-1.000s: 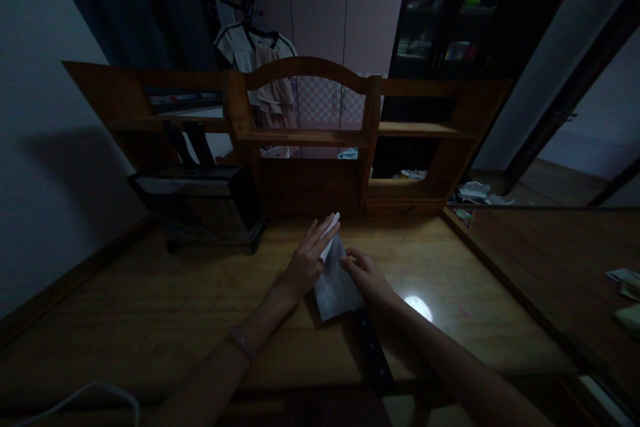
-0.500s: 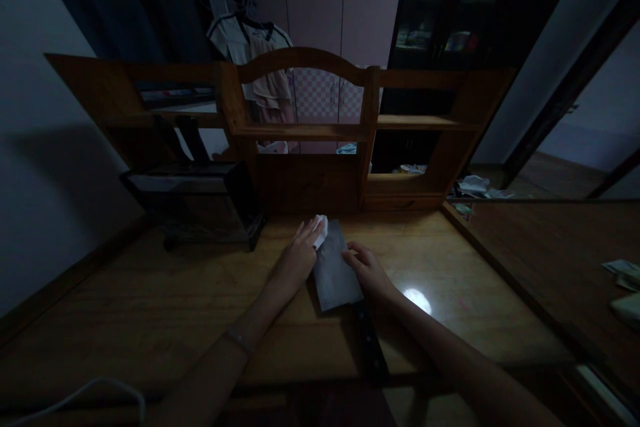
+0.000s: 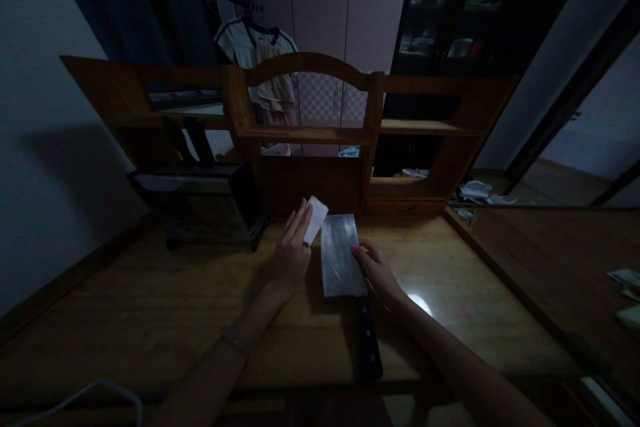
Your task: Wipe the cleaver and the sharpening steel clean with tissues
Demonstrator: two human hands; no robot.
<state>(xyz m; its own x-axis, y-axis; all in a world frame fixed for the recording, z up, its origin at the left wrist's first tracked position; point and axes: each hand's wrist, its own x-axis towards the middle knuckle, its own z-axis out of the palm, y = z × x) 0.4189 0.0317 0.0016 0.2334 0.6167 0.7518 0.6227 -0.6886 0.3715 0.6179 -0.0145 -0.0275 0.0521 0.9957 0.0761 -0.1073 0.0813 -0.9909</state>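
A cleaver (image 3: pixel 341 257) with a broad grey blade and a black riveted handle is held over the wooden desk, its handle pointing toward me. My right hand (image 3: pixel 377 272) pinches the right edge of the blade between thumb and fingers. Just left of the blade, my left hand (image 3: pixel 294 250) holds a folded white tissue (image 3: pixel 316 219) under its fingers. The tissue is beside the blade's upper left corner; whether they touch I cannot tell. Streaks of light show on the blade.
A dark knife block (image 3: pixel 197 200) with black-handled knives stands at the back left. Behind it rises a wooden shelf unit (image 3: pixel 305 137). A white cable (image 3: pixel 107 383) lies at the front left. Papers (image 3: pixel 477 190) lie beyond the desk's right side.
My left hand has lifted the tissue off the blade and moved it slightly left. The cleaver has turned more upright in view, and its blade looks brighter.
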